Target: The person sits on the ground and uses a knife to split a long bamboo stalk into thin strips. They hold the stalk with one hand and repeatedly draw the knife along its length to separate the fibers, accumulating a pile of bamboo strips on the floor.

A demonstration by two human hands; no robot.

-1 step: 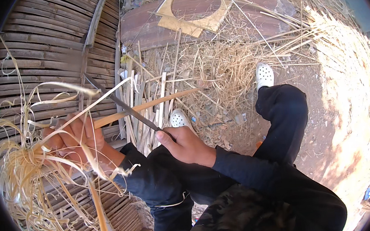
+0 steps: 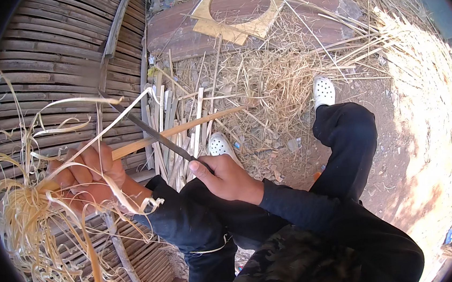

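Knife in the right hand, whose grip is closed round the handle, thumb extended along it; the blade slants up-left across a pale strip, though contact between them cannot be judged. The left hand has its grip curled shut about the strip, whose narrow end points right. Beside the left hand, curled shavings hang in a tangle above bamboo slats. Beyond the hands, black trousers end in two white clogs. Farther off, straw litters the ground, and a round-holed board lies on a brown plank.
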